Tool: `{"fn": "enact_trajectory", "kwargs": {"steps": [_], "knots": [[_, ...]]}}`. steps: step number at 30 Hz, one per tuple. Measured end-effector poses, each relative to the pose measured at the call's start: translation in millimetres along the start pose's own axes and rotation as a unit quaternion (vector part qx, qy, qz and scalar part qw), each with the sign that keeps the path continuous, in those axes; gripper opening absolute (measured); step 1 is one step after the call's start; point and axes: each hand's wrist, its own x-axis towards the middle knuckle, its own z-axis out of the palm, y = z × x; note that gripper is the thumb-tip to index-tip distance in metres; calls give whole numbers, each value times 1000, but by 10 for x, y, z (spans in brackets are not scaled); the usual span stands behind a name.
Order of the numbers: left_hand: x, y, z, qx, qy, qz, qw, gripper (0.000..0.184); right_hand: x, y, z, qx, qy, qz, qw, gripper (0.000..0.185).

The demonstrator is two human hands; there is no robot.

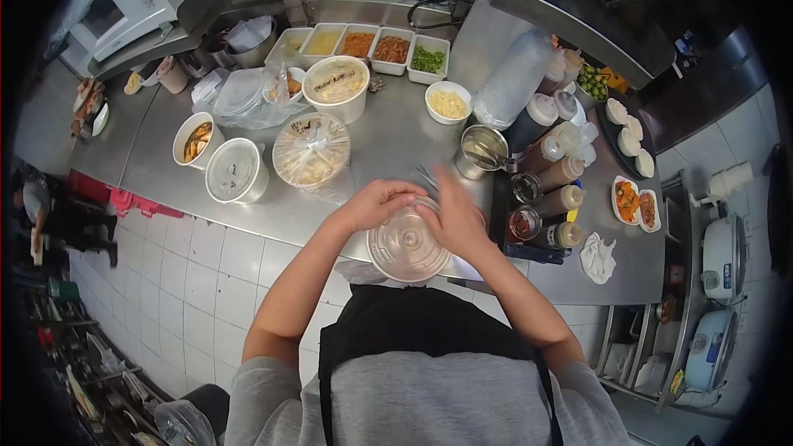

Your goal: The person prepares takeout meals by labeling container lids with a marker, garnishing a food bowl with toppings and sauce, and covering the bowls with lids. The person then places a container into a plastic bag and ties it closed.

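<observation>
A round, clear plastic lid [406, 249] lies in front of me at the counter's near edge. It seems to cover a bowl, whose contents I cannot make out. My left hand [382, 203] curls over the lid's far rim, fingers pressed on it. On the other side, my right hand [456, 219] has its thumb at the rim, while its fingers are smeared by motion. Thin, dark metal tips [426, 177] show beside those fingers. A bag-wrapped tub [312, 153] of pale food stands left of my hands, and a metal pot [479, 153] holding a utensil is at the right.
Lidded white tubs [237, 171] and an open tub of dark food [197, 140] stand at left. Topping trays [390, 50] line the back. Sauce bottles [560, 172] crowd a black caddy [529, 254] at right. Another person [62, 219] stands far left.
</observation>
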Motion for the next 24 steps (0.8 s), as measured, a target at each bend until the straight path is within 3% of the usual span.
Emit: {"fn": "enact_trajectory", "kwargs": {"steps": [1, 2, 3, 5, 6, 8, 12, 14, 16, 18, 22, 24], "knots": [[35, -20, 51, 16, 49, 18, 999, 27, 25, 56, 84, 137, -120, 57, 982, 52], [64, -40, 95, 32, 98, 37, 994, 26, 52, 108, 160, 270, -235, 111, 927, 44], [19, -25, 171, 33, 95, 44, 994, 26, 0, 122, 222, 228, -159, 78, 957, 31], [-170, -26, 351, 88, 263, -11, 961, 25, -33, 62, 188, 222, -146, 95, 959, 28], [-193, -43, 369, 88, 258, -12, 962, 25, -40, 33, 194, 220, -136, 116, 959, 25], [-267, -101, 450, -88, 292, -26, 952, 25, -36, 17, 231, 220, -115, 93, 964, 22], [-232, -115, 401, -105, 285, -18, 953, 27, -26, 28, 240, 218, -93, 50, 970, 19], [-229, -97, 374, -14, 280, -15, 960, 28, -13, 39, 246, 221, -105, 61, 968, 20], [-209, -94, 358, -22, 274, -26, 961, 28, 22, 24, 204, 224, -117, 71, 965, 21], [-192, -102, 335, -27, 267, -35, 963, 29, 81, 4, 139, 234, -195, 139, 942, 22], [-141, -155, 376, -93, 271, -39, 957, 30, 61, 143, 237, 278, -236, 211, 907, 26], [-165, -178, 415, -106, 281, -31, 953, 30, 15, 200, 298, 372, -261, 253, 854, 41]]}}
